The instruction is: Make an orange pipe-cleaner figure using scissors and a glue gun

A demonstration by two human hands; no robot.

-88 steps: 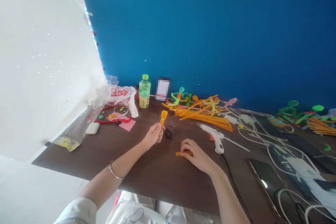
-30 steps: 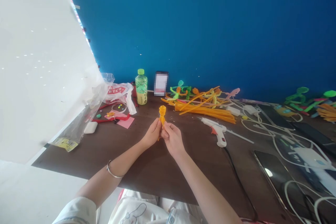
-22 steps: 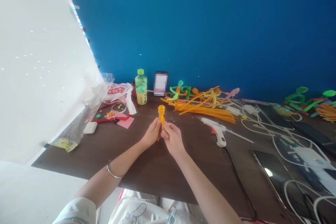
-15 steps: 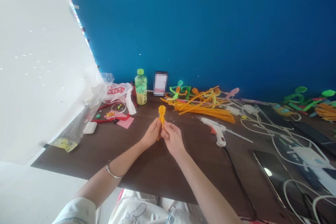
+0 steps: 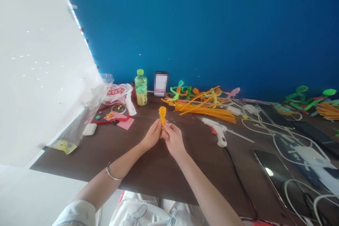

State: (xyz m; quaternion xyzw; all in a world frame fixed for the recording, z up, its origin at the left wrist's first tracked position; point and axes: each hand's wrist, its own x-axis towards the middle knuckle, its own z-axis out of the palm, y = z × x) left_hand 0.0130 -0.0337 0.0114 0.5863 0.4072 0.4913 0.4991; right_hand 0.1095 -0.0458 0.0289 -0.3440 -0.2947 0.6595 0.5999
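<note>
An orange pipe-cleaner figure [image 5: 162, 112] with a coiled, rounded top stands upright between my hands, above the dark table. My left hand [image 5: 153, 135] pinches its lower part from the left. From the right, my right hand [image 5: 173, 138] grips the same lower part with thumb and fingers, close beside the left. The fingers cover much of the figure's lower end. Behind it to the right lies a bundle of orange pipe cleaners [image 5: 206, 112], with several coloured pipe-cleaner figures around it.
A white glue gun [image 5: 219, 132] lies to the right, its black cord running forward. Farther right are a dark phone [image 5: 280, 180] and white cables. A green-capped bottle [image 5: 141, 88] stands behind; plastic bags, red-handled pliers and a white case [image 5: 90, 129] lie left.
The view has shifted very slightly, so things sit a little farther left. Both hands keep hold of the orange figure, which is turned slightly.
</note>
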